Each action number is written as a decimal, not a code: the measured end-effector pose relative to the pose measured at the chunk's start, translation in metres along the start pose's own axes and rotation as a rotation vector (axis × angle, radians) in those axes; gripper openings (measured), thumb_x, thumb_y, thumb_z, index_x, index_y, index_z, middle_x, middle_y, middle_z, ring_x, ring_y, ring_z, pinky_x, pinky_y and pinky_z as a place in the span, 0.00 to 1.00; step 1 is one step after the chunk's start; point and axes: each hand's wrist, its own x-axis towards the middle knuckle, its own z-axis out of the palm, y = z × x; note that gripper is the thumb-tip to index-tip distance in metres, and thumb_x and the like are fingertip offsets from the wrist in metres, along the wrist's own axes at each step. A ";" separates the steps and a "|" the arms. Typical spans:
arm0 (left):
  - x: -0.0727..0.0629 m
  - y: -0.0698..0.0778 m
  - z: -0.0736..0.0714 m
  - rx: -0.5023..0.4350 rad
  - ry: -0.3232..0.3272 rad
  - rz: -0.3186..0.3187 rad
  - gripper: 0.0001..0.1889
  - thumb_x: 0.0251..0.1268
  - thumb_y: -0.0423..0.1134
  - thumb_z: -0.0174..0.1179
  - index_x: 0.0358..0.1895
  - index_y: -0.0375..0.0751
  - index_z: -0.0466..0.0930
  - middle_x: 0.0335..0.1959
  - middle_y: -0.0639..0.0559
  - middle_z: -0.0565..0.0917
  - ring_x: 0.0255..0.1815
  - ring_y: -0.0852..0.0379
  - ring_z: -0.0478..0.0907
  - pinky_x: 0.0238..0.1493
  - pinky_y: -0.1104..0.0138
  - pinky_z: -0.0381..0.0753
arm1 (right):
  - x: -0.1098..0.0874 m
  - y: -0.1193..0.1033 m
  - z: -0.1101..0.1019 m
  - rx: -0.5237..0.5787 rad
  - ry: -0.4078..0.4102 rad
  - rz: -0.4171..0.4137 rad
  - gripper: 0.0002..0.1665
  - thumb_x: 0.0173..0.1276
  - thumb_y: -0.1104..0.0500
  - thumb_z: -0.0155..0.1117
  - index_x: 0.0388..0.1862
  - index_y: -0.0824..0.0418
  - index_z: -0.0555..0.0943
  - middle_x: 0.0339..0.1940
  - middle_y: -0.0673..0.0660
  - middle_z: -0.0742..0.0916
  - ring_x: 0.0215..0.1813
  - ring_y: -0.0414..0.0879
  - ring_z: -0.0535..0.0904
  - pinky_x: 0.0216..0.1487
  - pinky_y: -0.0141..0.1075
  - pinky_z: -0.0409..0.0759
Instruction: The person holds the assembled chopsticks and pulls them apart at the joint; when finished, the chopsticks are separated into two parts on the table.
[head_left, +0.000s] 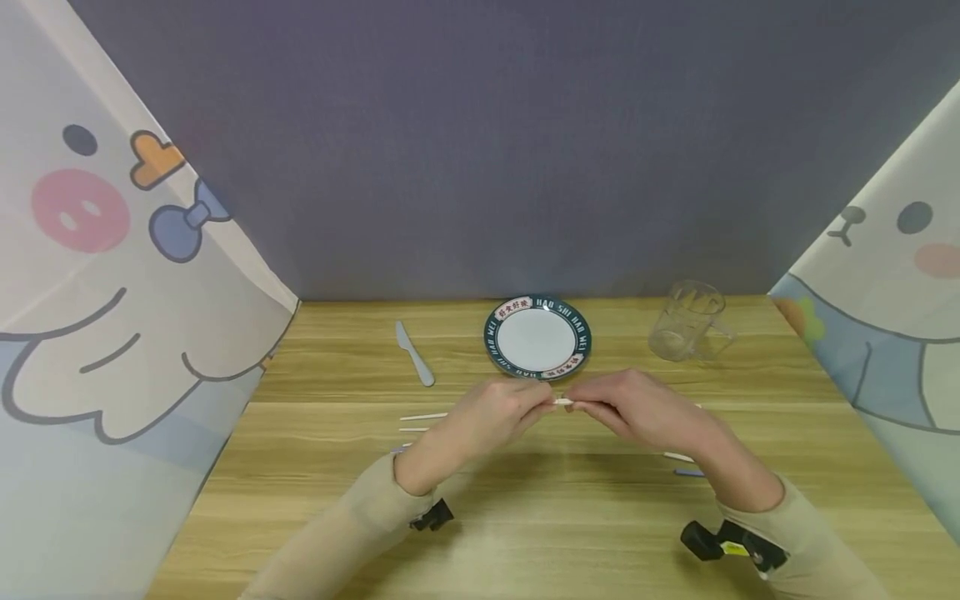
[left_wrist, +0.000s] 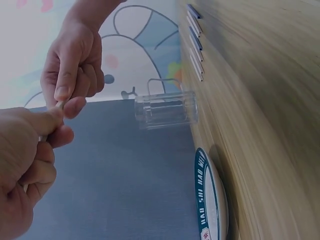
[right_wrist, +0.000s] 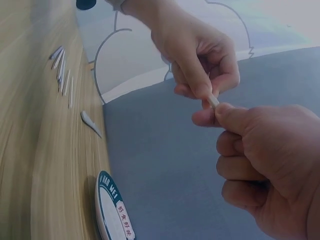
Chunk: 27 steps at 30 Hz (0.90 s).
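My left hand (head_left: 487, 412) and my right hand (head_left: 637, 408) meet above the table, in front of the plate. Between their fingertips they pinch a thin white stick (head_left: 562, 402), one hand at each end. Only a short piece of the stick (right_wrist: 213, 101) shows in the right wrist view; the fingers hide most of it. Seen from the left wrist, thumbs and index fingers press on it from both sides, with the other fingers curled in. A round plate (head_left: 536, 339) with a green lettered rim lies just beyond the hands.
A pale table knife (head_left: 415, 354) lies left of the plate, and a clear mug (head_left: 686, 321) stands at right. Several white and blue sticks lie in two groups, left sticks (right_wrist: 62, 75) and right sticks (left_wrist: 196, 45). A grey panel (head_left: 525, 150) rises behind the table.
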 end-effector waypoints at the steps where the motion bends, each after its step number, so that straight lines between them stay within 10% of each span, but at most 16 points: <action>1: 0.000 0.000 0.000 0.004 0.005 -0.003 0.06 0.71 0.34 0.70 0.36 0.43 0.81 0.28 0.57 0.84 0.26 0.66 0.78 0.31 0.78 0.80 | 0.000 0.000 0.000 -0.005 0.002 0.008 0.12 0.80 0.63 0.62 0.51 0.48 0.87 0.41 0.40 0.90 0.35 0.27 0.77 0.38 0.29 0.82; 27: -0.002 0.005 0.003 -0.053 0.001 -0.017 0.06 0.71 0.31 0.69 0.36 0.41 0.81 0.28 0.56 0.83 0.24 0.67 0.76 0.30 0.81 0.77 | -0.008 -0.001 0.002 0.025 0.029 -0.022 0.15 0.78 0.67 0.64 0.52 0.49 0.88 0.43 0.40 0.90 0.37 0.28 0.77 0.38 0.28 0.81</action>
